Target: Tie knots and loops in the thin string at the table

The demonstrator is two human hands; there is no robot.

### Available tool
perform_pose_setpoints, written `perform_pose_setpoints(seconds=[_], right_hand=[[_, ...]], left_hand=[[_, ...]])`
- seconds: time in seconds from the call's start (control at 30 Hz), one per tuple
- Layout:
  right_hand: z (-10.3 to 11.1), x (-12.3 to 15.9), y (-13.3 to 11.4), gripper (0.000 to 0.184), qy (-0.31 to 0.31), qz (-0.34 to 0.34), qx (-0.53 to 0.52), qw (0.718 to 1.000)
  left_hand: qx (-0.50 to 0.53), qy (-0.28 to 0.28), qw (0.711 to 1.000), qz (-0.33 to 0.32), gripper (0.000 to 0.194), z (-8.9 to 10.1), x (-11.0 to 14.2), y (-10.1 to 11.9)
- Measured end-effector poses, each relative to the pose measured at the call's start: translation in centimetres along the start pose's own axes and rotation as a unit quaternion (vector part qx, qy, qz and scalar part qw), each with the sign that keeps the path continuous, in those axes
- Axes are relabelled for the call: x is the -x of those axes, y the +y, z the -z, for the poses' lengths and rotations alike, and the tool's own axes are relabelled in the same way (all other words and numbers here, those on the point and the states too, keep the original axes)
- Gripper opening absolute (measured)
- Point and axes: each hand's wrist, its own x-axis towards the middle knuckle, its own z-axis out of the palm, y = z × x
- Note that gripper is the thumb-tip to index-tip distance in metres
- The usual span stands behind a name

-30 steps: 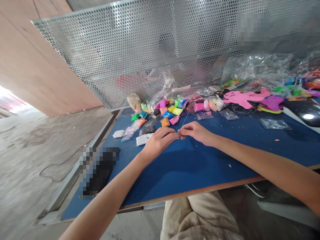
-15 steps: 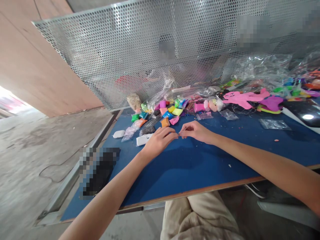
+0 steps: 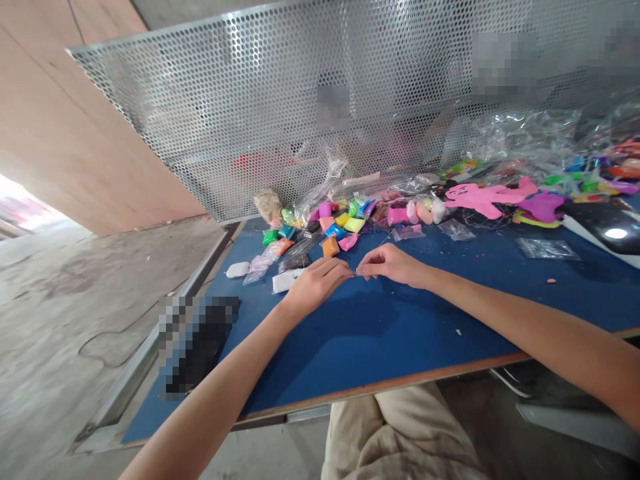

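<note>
My left hand (image 3: pixel 320 283) is closed in a pinch above the blue table (image 3: pixel 350 347), its fingertips turned to the right. Opposite it, my right hand (image 3: pixel 390 264) pinches too, and the two sets of fingertips almost meet. A thin wire-like strand (image 3: pixel 385 238) shows faintly above my right fingers. Between the fingertips is a tiny glinting bit, too small to name. Beside my left hand lies a white packet (image 3: pixel 285 281). Just beyond the hands sit an orange clay packet (image 3: pixel 330 247) and a pink one (image 3: pixel 348 241).
Behind, several coloured clay packets and clear bags lie in a heap. A pink figure-shaped piece (image 3: pixel 487 198) and a purple one (image 3: pixel 543 207) are at the right. A perforated metal panel (image 3: pixel 280 113) rises at the back. A blurred-out black object (image 3: pixel 200 347) lies at the left edge.
Both hands stay in nearly the same place. The fingertips have shifted slightly against each other, and the strand at my right fingers now points up more steeply.
</note>
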Motion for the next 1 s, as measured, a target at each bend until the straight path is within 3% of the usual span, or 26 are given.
perform_pose_setpoints(seconds=[0.6, 1.0], right_hand=[[-0.3, 0.3, -0.5, 0.032, -0.018, 0.003, -0.031, 0.999], [-1.6, 0.8, -1.5, 0.027, 0.056, 0.06, -0.095, 0.992]], left_hand=[[-0.133, 0.063, 0.985, -0.094, 0.019, 0.7, -0.2, 0.6], [-0.215, 0.088, 0.972, -0.027, 0.009, 1.0, -0.9, 1.2]])
